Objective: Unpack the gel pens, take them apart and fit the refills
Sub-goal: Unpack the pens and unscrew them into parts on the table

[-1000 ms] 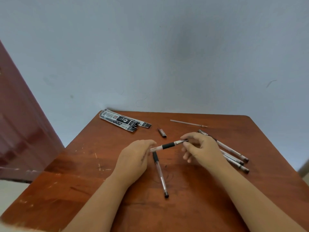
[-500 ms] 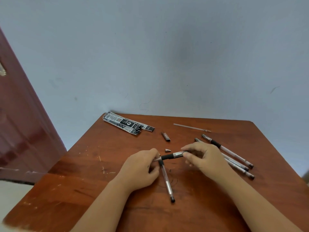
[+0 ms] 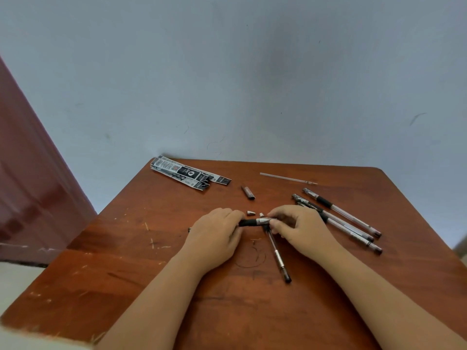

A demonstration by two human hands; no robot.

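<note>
Between both hands lies a gel pen (image 3: 252,221) with a black grip and silver tip section, held level just above the table. My left hand (image 3: 214,236) is closed around its barrel end; my right hand (image 3: 298,228) pinches the silver tip end. Another pen (image 3: 278,256) lies on the table below, pointing toward me. Two small metal tip cones (image 3: 250,212) rest just beyond the held pen. Three pens (image 3: 346,221) lie side by side at the right. A bare refill (image 3: 288,178) lies at the far edge.
Torn black-and-white pen wrappers (image 3: 188,176) lie at the table's far left corner. A small brown cap (image 3: 248,192) rests near the middle back. The wooden table (image 3: 126,261) is scratched and ends at a pale wall; a dark red door (image 3: 30,185) stands left.
Both hands have drawn closer together on the held pen, with the left hand now covering most of the barrel. A second small tip cone now lies beside the first.
</note>
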